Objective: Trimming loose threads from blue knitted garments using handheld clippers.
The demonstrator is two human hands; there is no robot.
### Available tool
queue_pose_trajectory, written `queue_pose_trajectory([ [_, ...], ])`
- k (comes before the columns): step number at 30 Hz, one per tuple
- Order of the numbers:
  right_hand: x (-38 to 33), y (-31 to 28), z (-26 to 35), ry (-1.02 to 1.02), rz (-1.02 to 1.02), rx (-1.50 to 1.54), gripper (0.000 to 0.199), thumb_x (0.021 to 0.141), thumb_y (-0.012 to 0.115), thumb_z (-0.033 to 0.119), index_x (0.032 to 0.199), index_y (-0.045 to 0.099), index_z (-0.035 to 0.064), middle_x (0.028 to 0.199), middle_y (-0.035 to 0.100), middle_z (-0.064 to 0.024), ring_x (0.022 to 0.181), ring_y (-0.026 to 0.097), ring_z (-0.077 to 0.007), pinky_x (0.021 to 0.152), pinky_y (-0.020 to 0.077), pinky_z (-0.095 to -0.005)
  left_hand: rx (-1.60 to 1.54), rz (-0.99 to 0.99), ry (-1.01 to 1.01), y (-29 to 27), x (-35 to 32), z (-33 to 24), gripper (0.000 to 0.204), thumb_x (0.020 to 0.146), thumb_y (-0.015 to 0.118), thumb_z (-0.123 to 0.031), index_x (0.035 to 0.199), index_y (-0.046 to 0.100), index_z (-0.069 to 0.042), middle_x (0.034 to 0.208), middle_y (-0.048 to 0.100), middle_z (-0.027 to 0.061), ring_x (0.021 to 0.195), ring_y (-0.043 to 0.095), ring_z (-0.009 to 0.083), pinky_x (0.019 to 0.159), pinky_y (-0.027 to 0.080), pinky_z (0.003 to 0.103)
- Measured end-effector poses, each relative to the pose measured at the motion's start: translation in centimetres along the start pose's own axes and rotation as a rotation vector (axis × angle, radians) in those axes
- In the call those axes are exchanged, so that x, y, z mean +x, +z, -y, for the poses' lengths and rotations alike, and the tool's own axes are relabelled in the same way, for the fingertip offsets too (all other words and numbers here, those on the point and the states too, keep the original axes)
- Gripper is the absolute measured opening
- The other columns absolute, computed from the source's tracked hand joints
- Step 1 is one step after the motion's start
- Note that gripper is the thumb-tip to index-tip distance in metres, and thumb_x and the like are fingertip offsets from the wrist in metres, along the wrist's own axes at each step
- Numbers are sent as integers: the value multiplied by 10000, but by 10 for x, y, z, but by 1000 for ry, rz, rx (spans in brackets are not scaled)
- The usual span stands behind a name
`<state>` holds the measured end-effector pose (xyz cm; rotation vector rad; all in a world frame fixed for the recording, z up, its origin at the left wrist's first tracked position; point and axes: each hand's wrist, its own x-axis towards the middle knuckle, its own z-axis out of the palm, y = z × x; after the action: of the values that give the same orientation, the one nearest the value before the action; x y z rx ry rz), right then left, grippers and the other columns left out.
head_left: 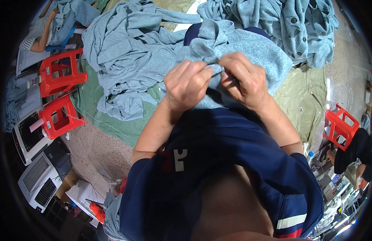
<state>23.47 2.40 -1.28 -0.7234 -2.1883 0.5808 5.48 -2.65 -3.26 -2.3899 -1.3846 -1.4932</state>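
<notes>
Both of my hands pinch a fold of a light blue knitted garment that lies over my lap. My left hand grips the knit with its fingers curled over the fold. My right hand holds the same fold from the other side, fingertips nearly touching the left ones. What lies between the fingers is hidden. The garment spreads away from my hands toward the top of the view.
A pile of similar blue knitwear lies on a green sheet on the floor, with buttoned cardigans at top right. Red plastic stools stand at left and another red stool at right. Other people sit at top left and right edge.
</notes>
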Motion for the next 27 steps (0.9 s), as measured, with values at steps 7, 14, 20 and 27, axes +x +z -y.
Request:
queue_pose_trajectory([
  [7, -12, -10, 15, 1, 294, -247, 400, 638, 728, 63, 1022, 619, 77, 985, 568, -89, 844, 606, -259, 654, 519, -328, -182, -11, -809, -8, 18, 34, 154, 812, 698, -90, 910, 621, 0, 817, 674, 131, 760, 668, 217, 681, 506, 308],
  [14, -13, 3, -48, 114, 243, -274, 249, 674, 633, -39, 903, 613, 58, 943, 600, -73, 891, 615, -276, 706, 523, -373, -82, 199, -876, -22, -13, 103, 205, 796, 711, -138, 932, 648, 1, 799, 684, 87, 721, 622, 150, 688, 479, 280],
  [20, -23, 19, -34, 45, 205, -157, 279, 674, 627, 89, 948, 584, 50, 928, 616, -101, 884, 617, -288, 712, 516, -362, -634, 109, -1189, -51, -35, 101, 135, 808, 727, -111, 898, 663, -34, 820, 633, -28, 747, 549, 57, 726, 428, 218],
  [27, -16, 30, -30, 22, 245, -135, 378, 696, 688, 178, 1035, 563, 65, 985, 583, -94, 943, 600, -275, 763, 514, -362, -1232, 36, -1292, -62, -28, 77, 173, 802, 696, -86, 939, 620, -12, 879, 669, 47, 783, 617, 108, 766, 474, 234],
])
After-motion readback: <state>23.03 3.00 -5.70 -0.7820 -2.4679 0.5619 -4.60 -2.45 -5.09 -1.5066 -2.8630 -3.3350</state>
